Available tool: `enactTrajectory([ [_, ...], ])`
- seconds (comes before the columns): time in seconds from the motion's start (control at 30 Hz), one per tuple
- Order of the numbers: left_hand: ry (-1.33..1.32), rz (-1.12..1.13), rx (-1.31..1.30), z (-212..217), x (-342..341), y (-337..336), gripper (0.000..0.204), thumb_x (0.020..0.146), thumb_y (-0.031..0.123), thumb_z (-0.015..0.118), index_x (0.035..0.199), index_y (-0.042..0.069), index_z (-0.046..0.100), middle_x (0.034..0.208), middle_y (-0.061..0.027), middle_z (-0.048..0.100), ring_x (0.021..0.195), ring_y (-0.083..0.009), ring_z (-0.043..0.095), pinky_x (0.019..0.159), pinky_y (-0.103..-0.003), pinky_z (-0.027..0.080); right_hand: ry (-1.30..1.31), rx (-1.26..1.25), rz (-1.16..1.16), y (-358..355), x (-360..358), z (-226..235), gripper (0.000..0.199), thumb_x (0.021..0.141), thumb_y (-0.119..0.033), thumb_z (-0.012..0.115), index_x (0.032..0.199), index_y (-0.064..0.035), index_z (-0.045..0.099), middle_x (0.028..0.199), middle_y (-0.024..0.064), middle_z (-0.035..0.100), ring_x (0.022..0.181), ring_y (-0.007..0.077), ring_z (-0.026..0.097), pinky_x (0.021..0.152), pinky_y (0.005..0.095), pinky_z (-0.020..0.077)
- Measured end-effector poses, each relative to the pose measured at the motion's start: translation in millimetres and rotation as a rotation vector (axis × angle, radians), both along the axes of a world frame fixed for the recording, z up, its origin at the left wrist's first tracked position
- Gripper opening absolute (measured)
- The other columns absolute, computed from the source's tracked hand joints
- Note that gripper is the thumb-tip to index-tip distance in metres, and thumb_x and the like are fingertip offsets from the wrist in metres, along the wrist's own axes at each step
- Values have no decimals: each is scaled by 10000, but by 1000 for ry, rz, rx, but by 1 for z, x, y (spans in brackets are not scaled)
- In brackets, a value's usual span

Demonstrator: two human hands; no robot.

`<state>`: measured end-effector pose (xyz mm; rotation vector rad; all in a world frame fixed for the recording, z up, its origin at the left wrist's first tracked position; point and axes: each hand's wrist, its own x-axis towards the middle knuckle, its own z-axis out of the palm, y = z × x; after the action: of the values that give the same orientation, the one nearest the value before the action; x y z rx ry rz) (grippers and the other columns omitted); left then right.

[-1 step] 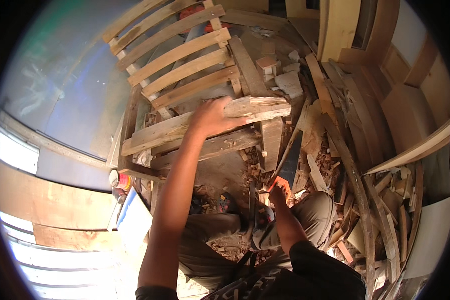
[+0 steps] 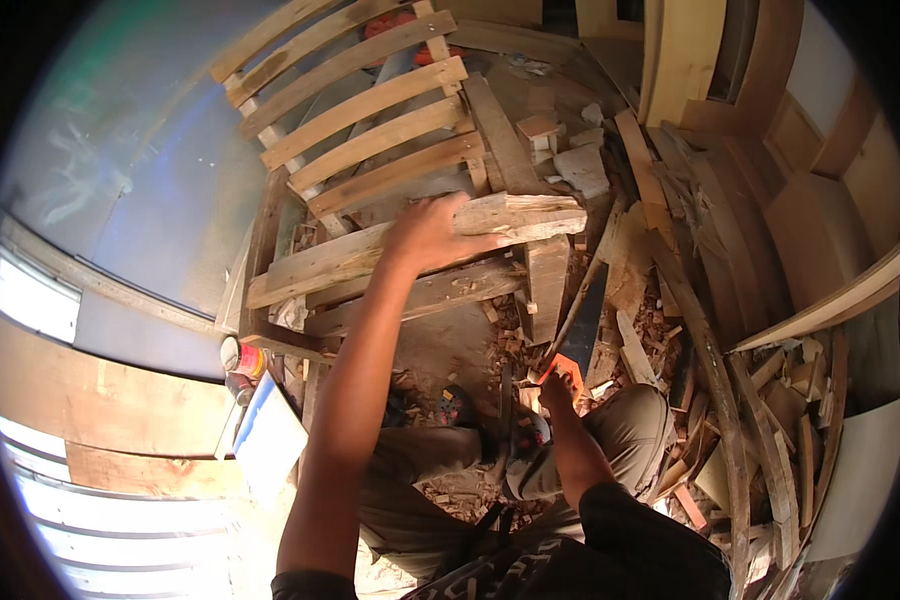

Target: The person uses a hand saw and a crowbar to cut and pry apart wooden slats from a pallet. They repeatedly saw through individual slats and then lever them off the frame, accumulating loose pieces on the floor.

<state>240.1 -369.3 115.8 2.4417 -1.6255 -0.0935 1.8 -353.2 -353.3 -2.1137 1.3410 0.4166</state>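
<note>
A rough, weathered wooden beam (image 2: 315, 268) lies crosswise in front of me, its right end split and splintered. My left hand (image 2: 430, 236) is wrapped over it, thumb along the near side and fingers over the far edge. Low on the right, my right hand (image 2: 557, 392) grips the orange handle of a handsaw (image 2: 587, 318). The dark blade points away from me and hangs below the beam's right end, apart from it. Beneath the beam stands a wooden frame with a second rail (image 2: 440, 290) and a thick post (image 2: 544, 290).
A slatted wooden panel (image 2: 370, 125) stands beyond the beam. Wood chips and offcuts cover the floor around my feet. Long planks (image 2: 692, 330) and scrap lie on the right. A can (image 2: 240, 357) and a white board with a blue edge (image 2: 270, 425) are at left.
</note>
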Motion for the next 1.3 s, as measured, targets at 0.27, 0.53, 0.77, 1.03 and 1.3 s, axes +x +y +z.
enactTrajectory([
  [0.27, 53, -31, 2, 24, -22, -21, 964, 617, 746, 734, 1259, 36, 627, 1182, -215, 671, 1113, -375, 638, 962, -444, 493, -54, -206, -47, -26, -11, -96, 436, 913, -229, 576, 1308, -59, 505, 1332, 196, 532, 1188, 371, 554, 932, 514, 450],
  [0.53, 152, -17, 19, 19, -26, -35, 879, 590, 729, 764, 1160, 66, 677, 1114, -183, 699, 1052, -340, 669, 906, -447, 519, -607, -267, -306, -43, -25, 21, 416, 831, -197, 688, 1134, 6, 487, 912, 231, 636, 853, 414, 648, 730, 481, 501],
  [0.77, 100, -36, 17, 26, -13, -16, 808, 636, 689, 766, 1122, 49, 678, 1060, -216, 698, 1029, -344, 671, 874, -444, 516, -1480, 90, -902, -29, -55, 233, 182, 1010, -256, 586, 987, -83, 538, 709, -41, 508, 541, 49, 438, 473, 250, 350],
  [1.03, 95, -141, -108, 12, -30, -55, 825, 779, 757, 578, 1192, 46, 651, 1079, -214, 700, 1041, -349, 673, 945, -494, 493, -1623, -35, -567, 40, -144, 431, 258, 1045, -242, 513, 842, -83, 493, 599, -38, 418, 472, 59, 368, 435, 233, 313],
  [1.3, -3, -35, -54, 7, -48, -57, 713, 845, 683, 526, 1154, 56, 669, 1070, -199, 706, 997, -372, 682, 906, -505, 498, -1491, -34, -397, 55, -123, 437, 237, 1021, -167, 544, 1179, 9, 555, 661, -29, 490, 508, 46, 422, 456, 214, 344],
])
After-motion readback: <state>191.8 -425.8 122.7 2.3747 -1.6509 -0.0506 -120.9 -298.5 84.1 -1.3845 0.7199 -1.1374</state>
